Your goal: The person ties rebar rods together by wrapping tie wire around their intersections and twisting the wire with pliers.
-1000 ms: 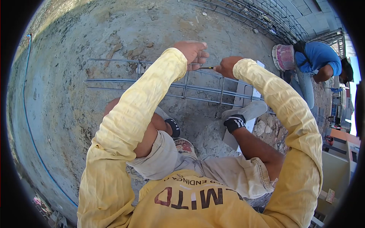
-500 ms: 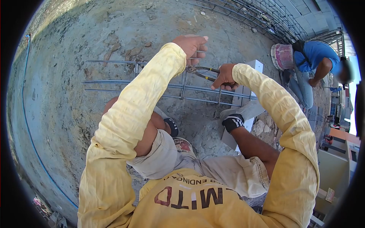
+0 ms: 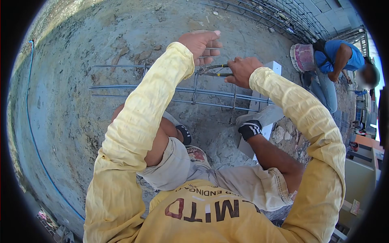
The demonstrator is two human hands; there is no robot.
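Note:
My right hand (image 3: pixel 244 71) is closed around the dark handles of pincers (image 3: pixel 216 74) with yellow marks. Their jaws rest at the near corner where a tie bar meets the upper rod of a rebar cage (image 3: pixel 214 94). Just up and left of the jaws is my left hand (image 3: pixel 200 46), its fingers stretched out and slightly bent, with nothing visible in them. The cage lies crosswise in front of my legs, its right end over a pale block (image 3: pixel 273 68). My left forearm hides part of the cage.
A small bucket (image 3: pixel 196 155) stands between my legs. More rebar cages (image 3: pixel 279 16) lie at the upper right by a block wall. A person in blue (image 3: pixel 338 58) crouches at the right beside a pink-stained bucket (image 3: pixel 303 57). A blue hose (image 3: pixel 30 117) runs along the left.
My right hand has turned over the pincers' handles and risen slightly. My left hand has shifted a little up and left. The person in blue has moved their arm.

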